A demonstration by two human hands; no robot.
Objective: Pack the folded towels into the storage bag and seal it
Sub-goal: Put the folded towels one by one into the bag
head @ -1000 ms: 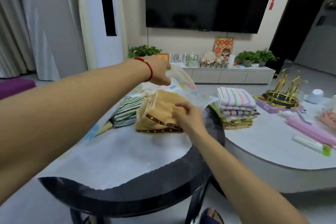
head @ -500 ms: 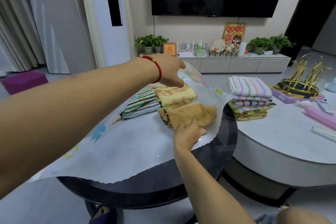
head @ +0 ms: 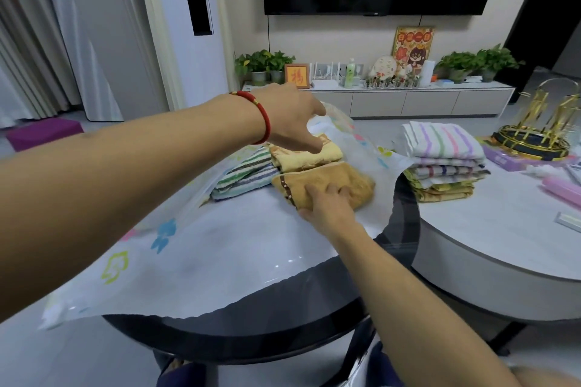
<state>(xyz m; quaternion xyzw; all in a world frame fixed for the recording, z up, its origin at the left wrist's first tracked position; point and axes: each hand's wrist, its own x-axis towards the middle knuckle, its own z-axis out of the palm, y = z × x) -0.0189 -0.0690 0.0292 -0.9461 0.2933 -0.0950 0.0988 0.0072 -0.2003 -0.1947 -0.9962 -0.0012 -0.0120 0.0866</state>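
Note:
A translucent storage bag point(head: 195, 248) with coloured prints lies across the round black glass table point(head: 405, 229). My left hand point(head: 292, 119), a red bracelet on its wrist, holds the bag's upper sheet raised at the mouth. Under that sheet lie a green-and-blue striped towel point(head: 242, 177), a pale yellow towel point(head: 327, 155) and a tan towel point(head: 352, 182) with a brown dotted band. My right hand point(head: 328, 203) rests on the tan towel with its fingers laid flat. A stack of folded striped towels point(head: 443, 160) stands on the white table to the right.
The white oval table point(head: 490, 248) adjoins the black one and carries a golden stand point(head: 540, 132), a purple box point(head: 509, 159) and pink items point(head: 562, 190). A low TV cabinet point(head: 408, 100) stands behind. A purple stool point(head: 44, 132) sits far left.
My right hand has slid the tan towel deeper under the bag's raised sheet, and it now lies flat beside the yellow towel. My left hand keeps the sheet lifted.

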